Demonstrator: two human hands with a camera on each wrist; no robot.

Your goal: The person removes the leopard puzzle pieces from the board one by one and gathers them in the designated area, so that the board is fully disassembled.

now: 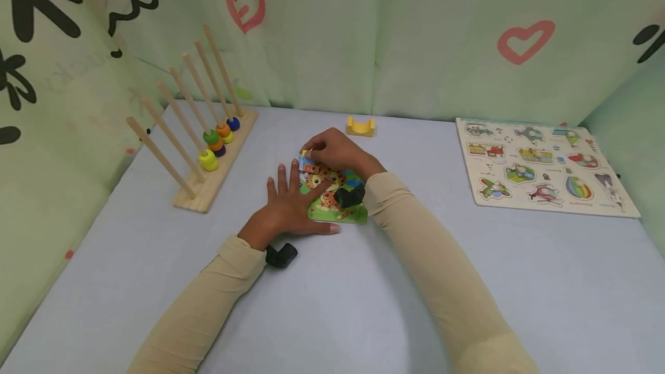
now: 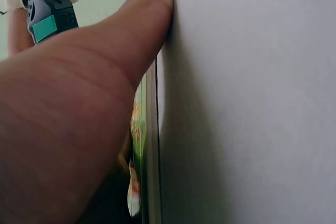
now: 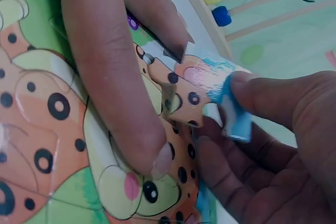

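Note:
A jigsaw puzzle with a spotted cartoon animal on green lies on the table in front of the person. The left hand is spread flat with one finger across the puzzle, and its thumb rests by the near edge. Between thumb and fingers, the right hand pinches a puzzle piece, spotted orange and blue, at the far left corner. That piece is tilted above the picture in the right wrist view. Its far side is hidden by the fingers.
To the left stands a wooden peg rack with coloured beads on several pegs. Beyond the hands is a yellow arched block. A picture puzzle board lies at the right. Curtains border the table.

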